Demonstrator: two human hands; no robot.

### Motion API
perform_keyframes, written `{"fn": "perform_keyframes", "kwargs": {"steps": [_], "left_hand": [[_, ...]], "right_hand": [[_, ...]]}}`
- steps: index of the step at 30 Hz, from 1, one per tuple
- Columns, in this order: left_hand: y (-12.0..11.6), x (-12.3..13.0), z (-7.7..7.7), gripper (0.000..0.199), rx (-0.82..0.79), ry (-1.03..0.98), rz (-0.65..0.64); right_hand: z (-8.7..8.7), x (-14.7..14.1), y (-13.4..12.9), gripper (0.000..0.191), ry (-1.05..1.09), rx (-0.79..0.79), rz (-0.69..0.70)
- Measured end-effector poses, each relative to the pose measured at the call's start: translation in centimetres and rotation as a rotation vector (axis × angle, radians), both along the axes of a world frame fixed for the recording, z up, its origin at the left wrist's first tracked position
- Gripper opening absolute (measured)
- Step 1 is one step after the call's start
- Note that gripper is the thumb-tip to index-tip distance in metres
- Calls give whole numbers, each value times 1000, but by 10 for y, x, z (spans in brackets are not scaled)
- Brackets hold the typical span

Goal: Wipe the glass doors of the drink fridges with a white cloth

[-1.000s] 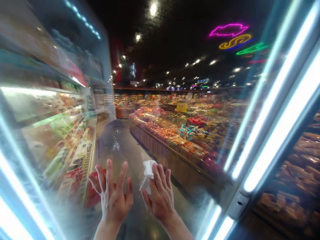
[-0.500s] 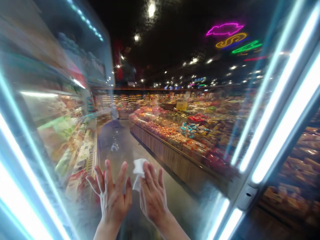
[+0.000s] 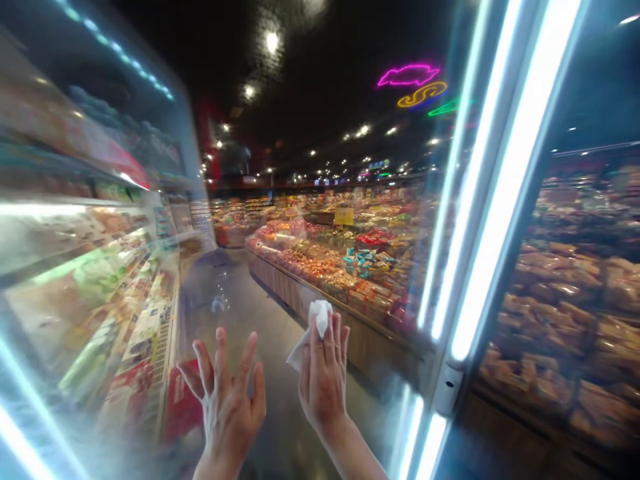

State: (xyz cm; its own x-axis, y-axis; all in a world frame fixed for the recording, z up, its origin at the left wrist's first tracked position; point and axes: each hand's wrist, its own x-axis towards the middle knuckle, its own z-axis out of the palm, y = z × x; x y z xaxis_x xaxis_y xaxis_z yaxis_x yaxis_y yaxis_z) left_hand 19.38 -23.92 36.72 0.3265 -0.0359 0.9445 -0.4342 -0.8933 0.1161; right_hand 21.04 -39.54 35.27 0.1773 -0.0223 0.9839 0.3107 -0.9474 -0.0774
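My left hand [image 3: 231, 400] is raised at the lower centre, fingers spread and pointing up, holding nothing. To its right, my right hand [image 3: 325, 383] presses a white tissue [image 3: 299, 351] with its fingers, which lie close together. One crumpled end of the tissue sticks up over the fingertips, and a loose corner hangs out on the left. Both backs of the hands face me. A see-through glass pane [image 3: 240, 293] with faint reflections and misty patches seems to stand before the hands; whether the left fingers touch it I cannot tell.
Bright tube lights on a metal frame [image 3: 447, 389] run up the right side. Lit shelves [image 3: 145, 320] with packed goods line the left. Beyond the pane, a wood-sided display counter [image 3: 285, 283] is heaped with packaged goods beside a grey aisle floor [image 3: 250, 287].
My right hand has moved right and slightly up with the tissue, away from the left hand. The left hand stays about where it was. The whole view has shifted, with the right-hand lights farther left.
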Motion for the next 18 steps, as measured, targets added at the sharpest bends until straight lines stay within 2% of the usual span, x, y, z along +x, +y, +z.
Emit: {"fn": "perform_keyframes", "kwargs": {"steps": [4,9,13,14,18], "left_hand": [[-22,2,0,90,15,-11,-20],[-46,3,1,88,36,-15,3],[-66,4,0,89,26,7,-30],[-70,4,0,89,25,10,-25],[-82,5,0,89,12,-13,-14]], "right_hand": [[-5,-2,-21,67,-8,-171,97],[-14,-1,-50,75,19,121,-39],[-20,-3,-62,73,6,-75,52],[-20,-4,-65,73,-2,-84,54],[-20,-4,-77,71,24,88,-23]]}}
